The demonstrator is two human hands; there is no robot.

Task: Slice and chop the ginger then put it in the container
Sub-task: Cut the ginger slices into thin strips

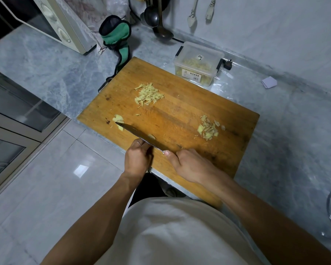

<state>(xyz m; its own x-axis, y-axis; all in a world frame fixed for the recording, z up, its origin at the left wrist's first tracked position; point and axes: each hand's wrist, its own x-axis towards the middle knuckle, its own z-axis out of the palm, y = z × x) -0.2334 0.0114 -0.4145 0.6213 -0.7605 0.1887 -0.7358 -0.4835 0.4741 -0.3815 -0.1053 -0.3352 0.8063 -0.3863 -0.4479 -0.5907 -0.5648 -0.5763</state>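
A wooden cutting board (180, 111) lies on the marble counter. My right hand (191, 165) grips the handle of a knife (136, 135), whose blade runs left across the board's near edge. My left hand (138, 159) sits against the blade's near side with its fingers curled down; what lies under them is hidden. A small ginger slice (151, 136) lies just beyond the blade, and a ginger chunk (118, 119) sits by the knife tip. A pile of chopped ginger strips (148, 95) is mid-board, and ginger slices (208, 129) lie at the right. The clear plastic container (198, 64) behind the board holds ginger.
A microwave (52, 22) stands at the back left, with a green and black cloth holder (116, 33) beside it. Ladles (155, 18) hang at the wall. A plug (228, 64) and a small white card (269, 81) lie right of the container.
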